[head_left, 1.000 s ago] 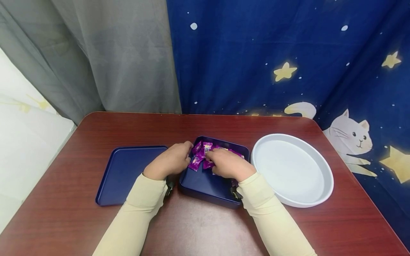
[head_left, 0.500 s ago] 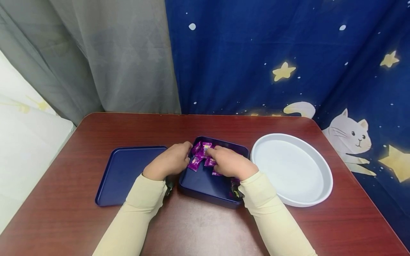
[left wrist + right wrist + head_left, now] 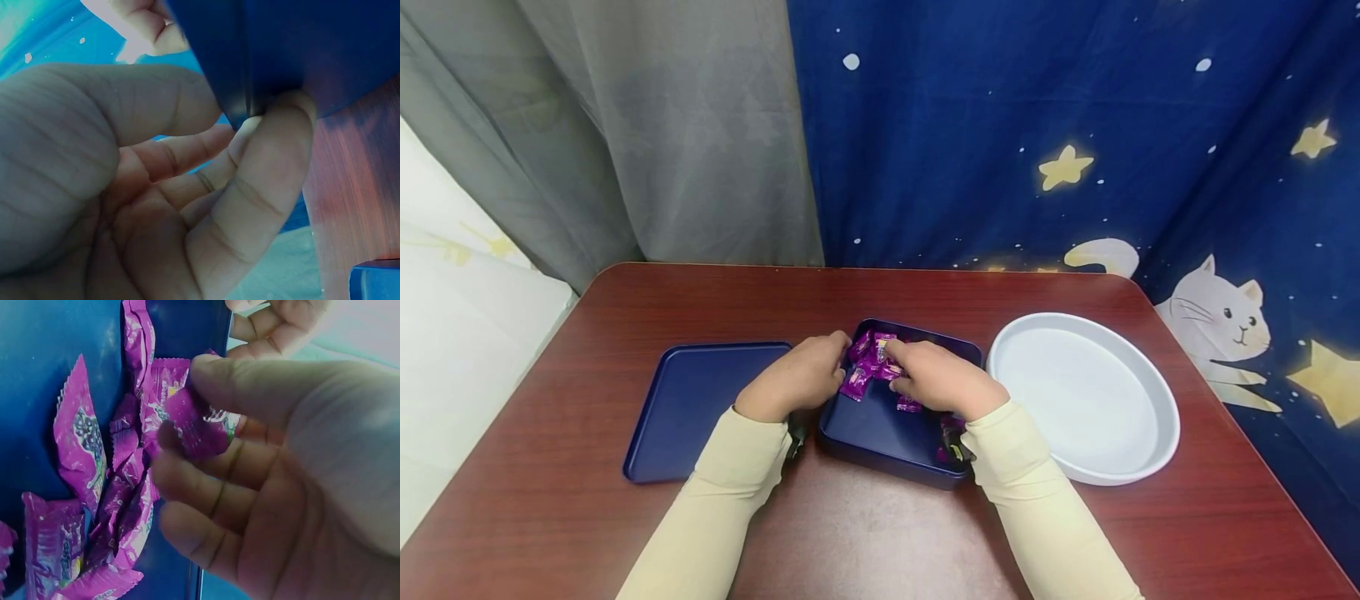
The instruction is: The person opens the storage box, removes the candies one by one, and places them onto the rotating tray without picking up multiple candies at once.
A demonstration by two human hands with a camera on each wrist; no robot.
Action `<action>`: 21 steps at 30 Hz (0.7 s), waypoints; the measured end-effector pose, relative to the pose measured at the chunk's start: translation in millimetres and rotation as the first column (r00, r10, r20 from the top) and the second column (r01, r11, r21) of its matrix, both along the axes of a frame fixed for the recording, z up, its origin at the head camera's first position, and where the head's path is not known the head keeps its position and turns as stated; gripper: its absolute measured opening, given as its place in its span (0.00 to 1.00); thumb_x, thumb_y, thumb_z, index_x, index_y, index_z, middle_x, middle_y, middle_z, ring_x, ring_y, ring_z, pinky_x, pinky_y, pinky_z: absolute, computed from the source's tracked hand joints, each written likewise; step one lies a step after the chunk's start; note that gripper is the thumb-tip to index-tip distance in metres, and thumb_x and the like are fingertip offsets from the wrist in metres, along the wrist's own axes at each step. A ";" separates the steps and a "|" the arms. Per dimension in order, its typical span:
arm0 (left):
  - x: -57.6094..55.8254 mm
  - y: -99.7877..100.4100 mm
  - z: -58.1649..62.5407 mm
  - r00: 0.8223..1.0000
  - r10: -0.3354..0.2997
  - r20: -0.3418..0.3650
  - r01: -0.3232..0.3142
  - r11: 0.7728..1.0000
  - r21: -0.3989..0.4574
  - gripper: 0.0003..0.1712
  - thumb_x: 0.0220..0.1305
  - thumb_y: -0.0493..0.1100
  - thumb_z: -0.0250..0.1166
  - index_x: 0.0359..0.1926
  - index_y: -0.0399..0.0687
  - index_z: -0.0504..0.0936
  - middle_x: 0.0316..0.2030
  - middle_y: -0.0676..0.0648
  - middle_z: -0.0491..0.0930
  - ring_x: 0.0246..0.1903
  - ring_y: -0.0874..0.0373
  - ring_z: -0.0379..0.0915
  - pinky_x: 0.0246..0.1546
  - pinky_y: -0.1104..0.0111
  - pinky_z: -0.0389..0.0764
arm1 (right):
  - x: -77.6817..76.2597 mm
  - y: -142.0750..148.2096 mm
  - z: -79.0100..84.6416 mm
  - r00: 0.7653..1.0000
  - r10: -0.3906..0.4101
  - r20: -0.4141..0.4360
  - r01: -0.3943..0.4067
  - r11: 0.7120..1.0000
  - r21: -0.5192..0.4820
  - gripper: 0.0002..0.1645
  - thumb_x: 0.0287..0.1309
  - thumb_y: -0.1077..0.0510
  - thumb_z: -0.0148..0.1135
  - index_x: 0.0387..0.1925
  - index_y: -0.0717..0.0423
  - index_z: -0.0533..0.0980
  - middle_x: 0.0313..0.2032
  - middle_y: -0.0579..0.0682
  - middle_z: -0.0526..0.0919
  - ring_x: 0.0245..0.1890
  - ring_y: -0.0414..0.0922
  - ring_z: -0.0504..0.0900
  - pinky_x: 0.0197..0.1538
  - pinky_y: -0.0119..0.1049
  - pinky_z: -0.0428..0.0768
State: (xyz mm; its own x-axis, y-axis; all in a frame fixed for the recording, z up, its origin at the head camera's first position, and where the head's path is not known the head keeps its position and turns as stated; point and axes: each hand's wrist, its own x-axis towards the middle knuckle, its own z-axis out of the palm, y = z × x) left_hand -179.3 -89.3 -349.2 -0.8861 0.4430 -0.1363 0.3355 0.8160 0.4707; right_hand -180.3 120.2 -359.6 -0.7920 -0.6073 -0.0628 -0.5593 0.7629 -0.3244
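Note:
A dark blue rectangular box [image 3: 883, 433] stands mid-table with several purple-wrapped candies [image 3: 855, 384] in it. Most lie in its far half; some show near the right wall by my right wrist. My left hand [image 3: 796, 375] grips the box's left wall, its fingertips at the edge in the left wrist view. Inside the box, my right hand [image 3: 946, 379] reaches over the candies. The right wrist view shows its thumb and fingers pinching one purple candy [image 3: 200, 428], with other candies [image 3: 80, 440] spread beside it. My right hand hides part of the pile in the head view.
A flat dark blue lid [image 3: 700, 417] lies on the brown table [image 3: 865, 542] to the left of the box. To the right sits a round white tray [image 3: 1082, 392], close to the box. Curtains [image 3: 940, 133] hang behind the table's far edge.
My right hand shifts slightly to the right within the box, and its fingers close in on a candy. A candy below that hand is more exposed. My left hand keeps its place.

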 end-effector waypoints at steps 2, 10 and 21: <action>-0.1 0.0 0.2 1.000 0.001 0.004 -0.001 1.000 0.000 0.19 0.68 0.34 0.58 0.59 0.34 0.72 0.35 0.44 0.78 0.37 0.52 0.75 0.46 0.57 0.78 | -0.2 0.5 0.7 1.000 0.014 -0.002 -0.014 1.000 -0.004 0.05 0.66 0.60 0.61 0.40 0.54 0.73 0.26 0.45 0.74 0.29 0.43 0.74 0.38 0.38 0.75; 0.1 -0.4 1.0 1.000 0.001 0.003 -0.001 1.000 -0.005 0.19 0.68 0.34 0.58 0.59 0.33 0.71 0.35 0.44 0.77 0.38 0.52 0.74 0.46 0.57 0.77 | -1.7 4.4 5.3 1.000 0.029 0.011 -0.029 0.999 -0.022 0.01 0.64 0.62 0.58 0.36 0.54 0.74 0.25 0.44 0.75 0.27 0.42 0.73 0.34 0.35 0.74; 0.2 -0.3 1.2 1.000 0.004 -0.002 -0.004 1.000 -0.007 0.19 0.68 0.34 0.58 0.59 0.33 0.72 0.36 0.43 0.78 0.39 0.51 0.75 0.47 0.56 0.77 | 2.6 14.7 25.0 1.000 0.017 -0.006 -0.018 0.991 -0.133 0.06 0.61 0.66 0.59 0.39 0.55 0.73 0.28 0.45 0.74 0.30 0.42 0.74 0.38 0.36 0.74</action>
State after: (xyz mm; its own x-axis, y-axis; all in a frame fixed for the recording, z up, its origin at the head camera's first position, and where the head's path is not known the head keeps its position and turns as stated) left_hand -179.1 -89.5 -348.0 -0.8881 0.4386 -0.1373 0.3334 0.8205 0.4643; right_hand -177.7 134.9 -334.6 -0.7812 -0.6239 0.0229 -0.5740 0.7033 -0.4193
